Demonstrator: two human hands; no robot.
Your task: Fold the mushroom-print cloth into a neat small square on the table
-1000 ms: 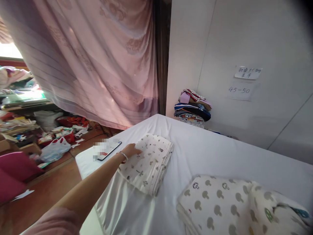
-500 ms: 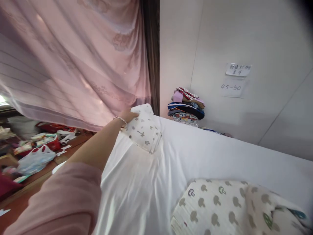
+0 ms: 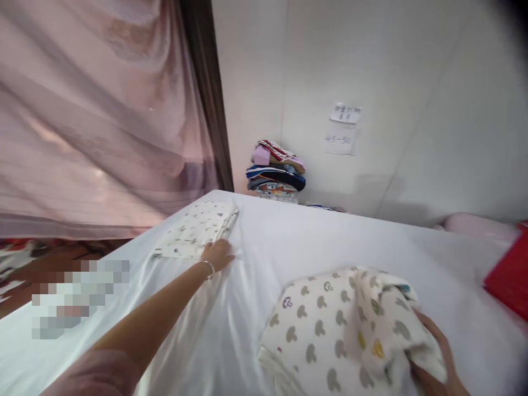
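My left hand [image 3: 218, 254] rests at the near right corner of a folded white cloth [image 3: 193, 228] with small leaf-like prints, at the far left of the white-covered table [image 3: 330, 236]. Its fingers lie out over the cloth's edge, with the thumb apart. At the lower right, my right hand [image 3: 439, 352] grips the bunched end of a cream cloth [image 3: 325, 324] with grey mushroom-like prints. Coloured prints show in its folds. Part of this cloth runs out of view at the bottom.
A pile of folded fabrics [image 3: 276, 170] stands by the wall behind the table. Handwritten paper signs [image 3: 340, 140] hang on the wall. A pink curtain [image 3: 103, 121] hangs at left. A red object [image 3: 509, 275] and a pink rounded thing [image 3: 478, 225] are at right.
My left hand has let go of the leaf-print cloth's far corner and come to its near right side; that cloth now lies flat. My right hand has come into view on the mushroom-print cloth. The view turned right.
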